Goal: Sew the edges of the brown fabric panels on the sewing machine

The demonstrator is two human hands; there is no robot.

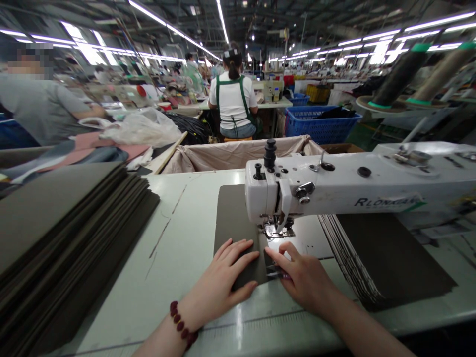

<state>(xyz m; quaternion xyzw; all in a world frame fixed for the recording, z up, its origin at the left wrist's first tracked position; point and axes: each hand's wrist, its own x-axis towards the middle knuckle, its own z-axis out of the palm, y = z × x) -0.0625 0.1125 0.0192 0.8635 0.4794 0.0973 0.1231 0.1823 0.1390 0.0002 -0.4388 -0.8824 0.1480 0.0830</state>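
Panel (232, 210), dark olive, 1 pc, lies flat on the table (193, 238) near centre, its R edge by the presser foot (277, 230); can't tell if foot's up or down. L hand (223, 277) is wide, palm down, fingers spread, on the panel's 6 o'clock end. R hand (308, 277), at 5 o'clock, is narrow: curled round a small metal tool (274, 272), prob. snips, index tip at the panel edge.

Step in hand looks like lining up the edge w/ the foot, prob. for a seam. Next move calls for L palm keeping the panel flat & square, R fingertips clear of the foot.

Qty, clock from panel: 1 sewing machine (334, 183), 2–3 o'clock; 2 stacks of similar pcs, L stack (74, 193) at 9, R stack (390, 258) at 4, layers too tight to count; 2 thread spools (401, 77), 2 o'clock; 1 bead bracelet (180, 325), L wrist, 7 o'clock; 1 co-worker (232, 99), white top, 12 o'clock.
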